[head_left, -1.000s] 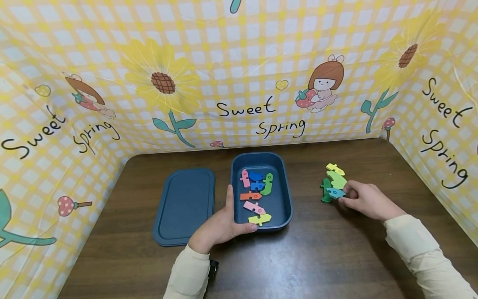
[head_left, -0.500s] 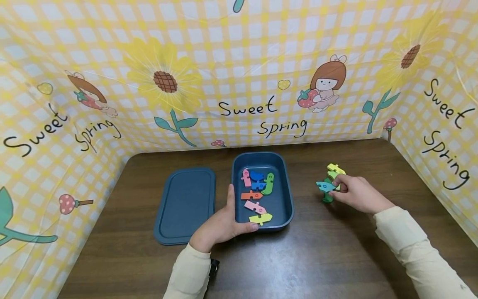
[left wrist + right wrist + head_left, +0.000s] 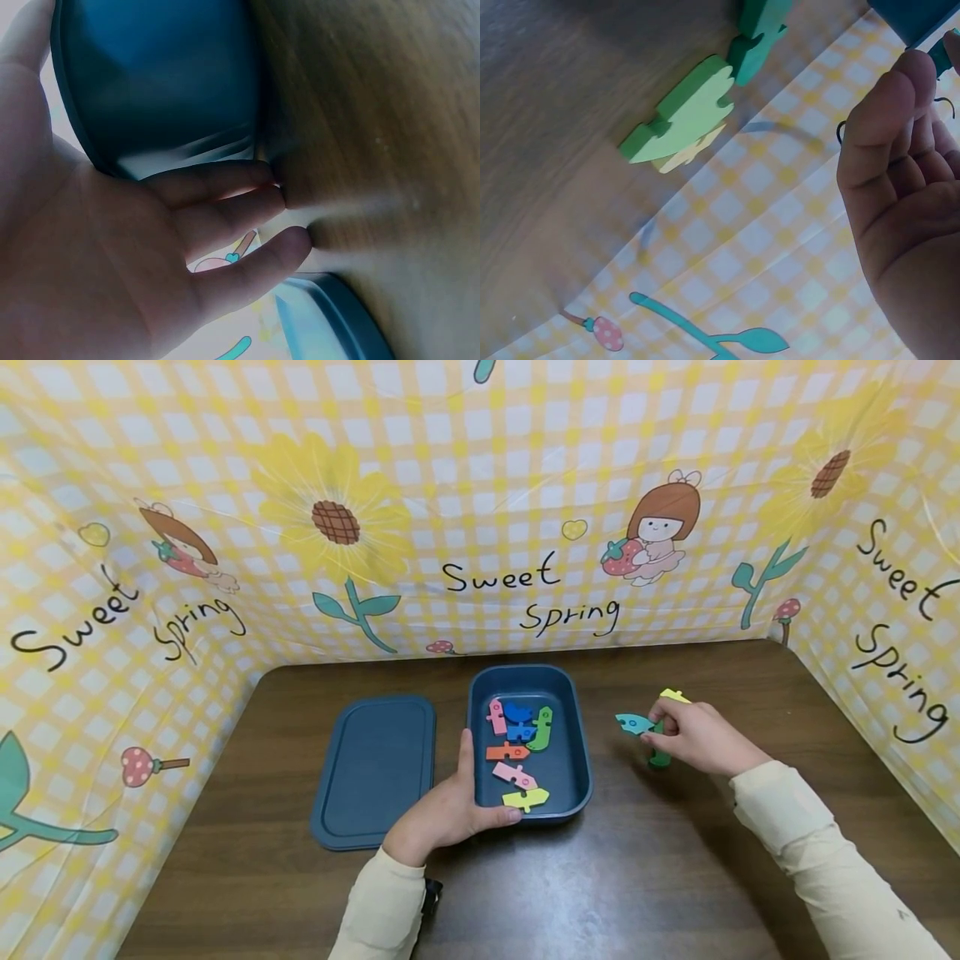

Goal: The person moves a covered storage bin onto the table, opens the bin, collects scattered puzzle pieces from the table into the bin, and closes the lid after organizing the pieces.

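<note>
My right hand (image 3: 703, 737) pinches a teal puzzle piece (image 3: 632, 723) with a pointed end between thumb and forefinger. Only a sliver of that teal piece (image 3: 940, 58) shows in the right wrist view. Beneath and behind this hand lie a dark green piece (image 3: 660, 758), a light green piece (image 3: 686, 112) and a yellow piece (image 3: 674, 695). My left hand (image 3: 442, 814) rests against the left wall of a dark blue box (image 3: 570, 802), its thumb at the near rim. In the left wrist view its fingers (image 3: 251, 274) reach straight down beside the box wall.
Inside the box lie several coloured puzzle pieces, among them an orange piece (image 3: 507, 751) and a curved green piece (image 3: 541, 729). A dark blue lid (image 3: 375, 768) lies flat on the brown table (image 3: 600, 893), left of the box. Patterned cloth (image 3: 480, 485) walls surround the table's back and sides.
My right hand has lifted the teal piece off the small pile and carried it left, towards the box. The left hand stays where it was against the box.
</note>
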`<state>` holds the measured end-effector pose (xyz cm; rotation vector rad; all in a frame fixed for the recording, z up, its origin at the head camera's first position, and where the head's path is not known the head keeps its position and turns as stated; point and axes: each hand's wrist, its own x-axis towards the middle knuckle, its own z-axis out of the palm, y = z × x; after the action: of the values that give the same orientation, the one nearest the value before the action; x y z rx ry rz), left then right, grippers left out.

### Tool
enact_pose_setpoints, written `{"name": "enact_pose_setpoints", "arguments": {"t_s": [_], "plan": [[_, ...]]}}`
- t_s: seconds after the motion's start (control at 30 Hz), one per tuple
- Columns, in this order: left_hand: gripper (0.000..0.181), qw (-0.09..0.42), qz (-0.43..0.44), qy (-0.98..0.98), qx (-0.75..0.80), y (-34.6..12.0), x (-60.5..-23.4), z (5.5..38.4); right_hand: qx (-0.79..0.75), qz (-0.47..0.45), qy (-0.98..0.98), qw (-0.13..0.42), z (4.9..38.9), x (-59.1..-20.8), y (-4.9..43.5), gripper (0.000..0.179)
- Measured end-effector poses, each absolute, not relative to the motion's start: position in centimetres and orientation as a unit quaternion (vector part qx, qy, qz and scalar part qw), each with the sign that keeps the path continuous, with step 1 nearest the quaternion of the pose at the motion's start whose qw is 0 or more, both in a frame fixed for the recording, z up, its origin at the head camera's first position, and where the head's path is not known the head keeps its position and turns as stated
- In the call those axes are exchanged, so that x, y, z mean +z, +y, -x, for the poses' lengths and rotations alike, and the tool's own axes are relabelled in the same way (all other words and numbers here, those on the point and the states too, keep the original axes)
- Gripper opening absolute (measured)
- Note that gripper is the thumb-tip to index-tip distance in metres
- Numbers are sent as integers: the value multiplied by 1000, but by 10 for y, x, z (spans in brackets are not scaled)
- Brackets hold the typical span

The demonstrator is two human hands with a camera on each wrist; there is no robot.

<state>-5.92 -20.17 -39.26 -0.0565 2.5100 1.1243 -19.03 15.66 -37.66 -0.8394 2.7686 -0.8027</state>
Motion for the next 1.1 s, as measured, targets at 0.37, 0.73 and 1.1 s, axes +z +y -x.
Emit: {"name": "enact_pose_setpoints", "arguments": {"t_s": [0.37, 0.73, 1.1], "plan": [[133, 189, 18, 897, 399, -202, -392, 58, -274, 282, 916, 82, 194, -367, 135, 18], [133, 195, 18, 894, 403, -201, -391, 58, -284, 295, 909, 73, 199, -359, 112, 19], [131, 188, 16, 895, 404, -202, -392, 59, -280, 293, 910, 88, 212, -356, 87, 22]]}}
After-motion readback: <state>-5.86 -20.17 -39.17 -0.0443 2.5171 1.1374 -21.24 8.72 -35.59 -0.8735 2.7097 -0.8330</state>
